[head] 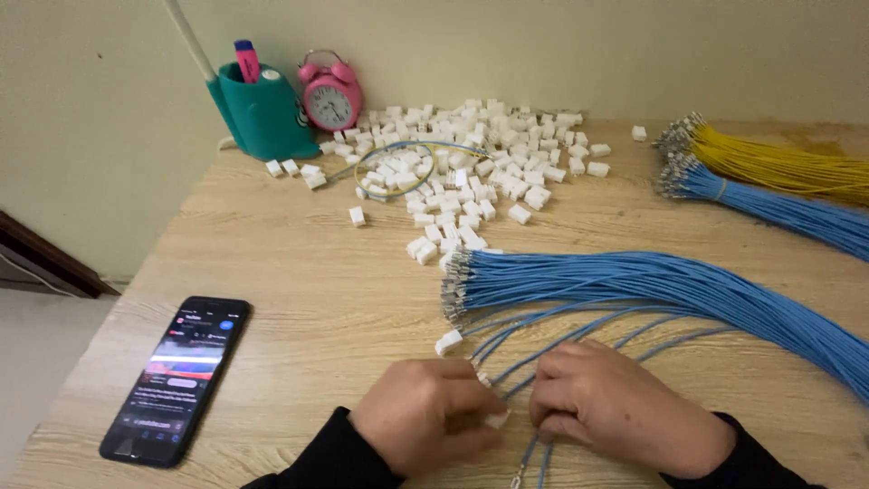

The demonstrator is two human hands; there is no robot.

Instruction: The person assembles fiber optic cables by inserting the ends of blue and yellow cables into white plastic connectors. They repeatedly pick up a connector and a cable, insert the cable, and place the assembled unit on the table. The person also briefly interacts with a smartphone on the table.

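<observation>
Near edge, centre: left hand [425, 415] pinching small white connector [496, 419], right hand [625, 407] closed on blue wire [528, 450] — keep housing steady, line terminal w/ slot, push straight, no bending.

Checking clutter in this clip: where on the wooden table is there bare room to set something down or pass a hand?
Bare wood lies between the phone and the left hand, running up to the teal pen holder. A smaller strip separates the white connector pile from the far blue wire bundle. Crowded: around the near blue wires and the right hand.
</observation>
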